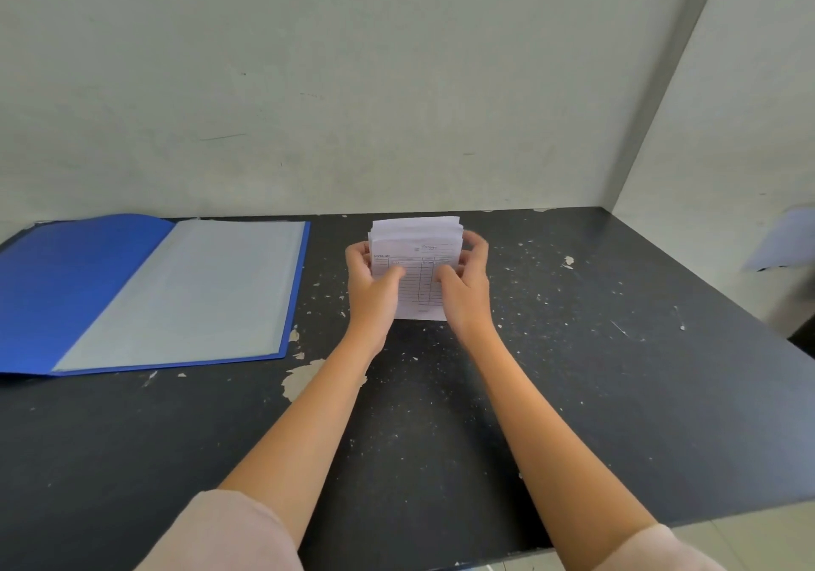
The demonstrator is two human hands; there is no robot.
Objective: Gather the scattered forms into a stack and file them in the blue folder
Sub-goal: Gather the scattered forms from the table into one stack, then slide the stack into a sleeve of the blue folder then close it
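Squaring up the stack of forms (416,257) looks like the step in hand. Both hands hold it upright over the table (573,350), well off to the right of the blue folder (88,284). I can't tell if the bottom edge actually touches the tabletop.

The left hand (372,282) grips the stack's near-folder side, thumb laid across the front sheet and fingers curled round behind. The right hand (467,284) does the same on the far side, thumb on the front and fingers hooked round the edge.

What could go wrong, just my guess:
- The top edges aren't flush and a few sheets poke up higher, so it's not one tidy block. If the grip loosens for a tap, the thin paper could fan out or a sheet could slip out the bottom.
- The tabletop has chipped paint all over, so a corner could catch and crumple.
- The folder lies open with a clear sleeve page (198,288) facing up. If the stack goes in crooked, the loose sheets could snag on the sleeve's edge and buckle.
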